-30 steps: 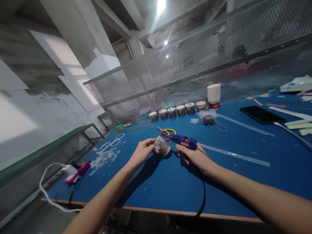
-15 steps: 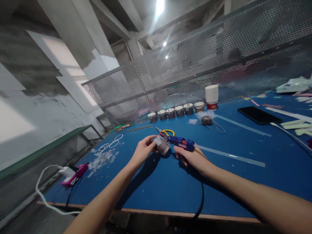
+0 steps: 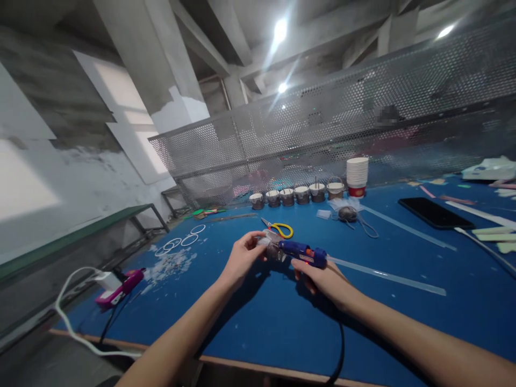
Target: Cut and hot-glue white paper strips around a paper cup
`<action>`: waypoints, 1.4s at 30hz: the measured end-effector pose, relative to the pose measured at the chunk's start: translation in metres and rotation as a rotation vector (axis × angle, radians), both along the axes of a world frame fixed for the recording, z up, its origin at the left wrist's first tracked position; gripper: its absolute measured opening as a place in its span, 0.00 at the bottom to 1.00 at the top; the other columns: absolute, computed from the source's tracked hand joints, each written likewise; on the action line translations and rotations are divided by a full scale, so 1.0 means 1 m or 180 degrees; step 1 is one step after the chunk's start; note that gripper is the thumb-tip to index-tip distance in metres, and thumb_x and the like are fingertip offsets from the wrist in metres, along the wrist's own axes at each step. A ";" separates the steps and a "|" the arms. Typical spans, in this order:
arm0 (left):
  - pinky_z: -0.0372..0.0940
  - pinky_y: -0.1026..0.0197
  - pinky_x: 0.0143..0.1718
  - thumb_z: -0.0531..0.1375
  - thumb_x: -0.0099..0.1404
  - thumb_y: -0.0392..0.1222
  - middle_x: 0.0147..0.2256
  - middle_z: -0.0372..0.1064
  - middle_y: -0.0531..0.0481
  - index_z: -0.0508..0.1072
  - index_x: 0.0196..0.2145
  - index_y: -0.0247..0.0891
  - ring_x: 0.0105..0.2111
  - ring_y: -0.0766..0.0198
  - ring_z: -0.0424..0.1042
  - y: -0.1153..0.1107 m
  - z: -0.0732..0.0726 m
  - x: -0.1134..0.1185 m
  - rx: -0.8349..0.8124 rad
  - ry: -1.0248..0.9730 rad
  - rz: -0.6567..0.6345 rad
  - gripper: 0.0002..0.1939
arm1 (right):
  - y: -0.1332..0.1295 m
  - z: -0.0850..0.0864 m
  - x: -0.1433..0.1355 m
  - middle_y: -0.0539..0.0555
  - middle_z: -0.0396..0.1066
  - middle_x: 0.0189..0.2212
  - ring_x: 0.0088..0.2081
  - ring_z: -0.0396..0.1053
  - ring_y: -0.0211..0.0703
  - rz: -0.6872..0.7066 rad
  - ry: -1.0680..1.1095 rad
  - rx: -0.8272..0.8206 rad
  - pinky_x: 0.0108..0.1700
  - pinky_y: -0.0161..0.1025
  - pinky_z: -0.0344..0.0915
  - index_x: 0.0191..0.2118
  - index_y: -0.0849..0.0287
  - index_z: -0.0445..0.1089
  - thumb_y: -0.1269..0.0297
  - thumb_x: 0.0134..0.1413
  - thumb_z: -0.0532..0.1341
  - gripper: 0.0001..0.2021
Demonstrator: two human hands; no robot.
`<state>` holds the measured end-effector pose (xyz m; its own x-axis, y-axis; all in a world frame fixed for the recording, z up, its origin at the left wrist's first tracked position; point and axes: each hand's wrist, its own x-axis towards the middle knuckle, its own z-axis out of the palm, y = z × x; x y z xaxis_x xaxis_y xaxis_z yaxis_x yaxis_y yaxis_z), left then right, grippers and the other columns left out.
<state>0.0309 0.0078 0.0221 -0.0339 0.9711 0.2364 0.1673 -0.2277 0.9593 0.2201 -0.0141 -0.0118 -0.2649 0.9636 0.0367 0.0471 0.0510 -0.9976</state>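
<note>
My left hand [image 3: 241,259] is closed around a small cup [image 3: 276,251] wrapped in grey-brown material, tilted on its side just above the table. My right hand [image 3: 324,279] grips a blue hot glue gun [image 3: 303,252], its nozzle pointing left, right at the cup. Whether the tip touches the cup I cannot tell. A long clear glue stick [image 3: 389,274] sticks out of the gun's back. Just beyond the cup lie scissors [image 3: 284,231] with yellow handles.
Several wrapped cups [image 3: 301,195] stand in a row by the mesh screen [image 3: 274,145], beside stacked paper cups [image 3: 357,174]. Twine [image 3: 347,214] and a phone [image 3: 435,212] lie right. White rings [image 3: 189,239], scraps and a magenta power strip [image 3: 121,290] are left.
The camera view has shifted, so the table scene sits slightly lower. The cup is turned in my left hand, and the glue gun's nozzle now overlaps it more.
</note>
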 end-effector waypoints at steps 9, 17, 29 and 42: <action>0.64 0.65 0.26 0.65 0.51 0.42 0.24 0.70 0.55 0.75 0.32 0.35 0.20 0.70 0.68 0.005 -0.013 -0.004 -0.0044 -0.0161 0.0057 0.11 | 0.002 -0.012 0.001 0.45 0.55 0.08 0.13 0.53 0.32 0.0040 -0.0252 0.0213 0.18 0.33 0.49 0.18 0.58 0.66 0.49 0.48 0.60 0.19; 0.66 0.64 0.28 0.63 0.51 0.39 0.28 0.73 0.53 0.75 0.34 0.35 0.21 0.69 0.71 0.001 -0.013 -0.002 -0.0169 -0.0408 0.0107 0.11 | 0.003 -0.014 -0.001 0.45 0.57 0.11 0.14 0.54 0.33 -0.0205 -0.0359 0.0157 0.19 0.33 0.50 0.20 0.59 0.66 0.47 0.47 0.58 0.19; 0.66 0.63 0.26 0.63 0.52 0.43 0.21 0.67 0.58 0.73 0.32 0.36 0.18 0.68 0.69 -0.007 -0.013 0.005 0.0199 0.0005 0.0185 0.10 | -0.001 -0.009 0.002 0.45 0.56 0.10 0.13 0.53 0.32 -0.0147 -0.0320 0.0224 0.19 0.33 0.49 0.19 0.59 0.66 0.48 0.47 0.60 0.18; 0.63 0.63 0.25 0.62 0.52 0.42 0.22 0.70 0.54 0.74 0.28 0.37 0.19 0.66 0.68 -0.008 -0.016 0.004 0.0332 0.0372 0.0249 0.06 | -0.004 -0.004 0.001 0.45 0.57 0.10 0.14 0.54 0.33 -0.0210 -0.0307 0.0146 0.19 0.33 0.51 0.19 0.59 0.66 0.51 0.47 0.60 0.17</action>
<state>0.0347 0.0002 0.0060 -0.0749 0.9365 0.3425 0.2973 -0.3069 0.9041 0.2206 -0.0180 -0.0158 -0.2053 0.9770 0.0584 0.1476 0.0899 -0.9850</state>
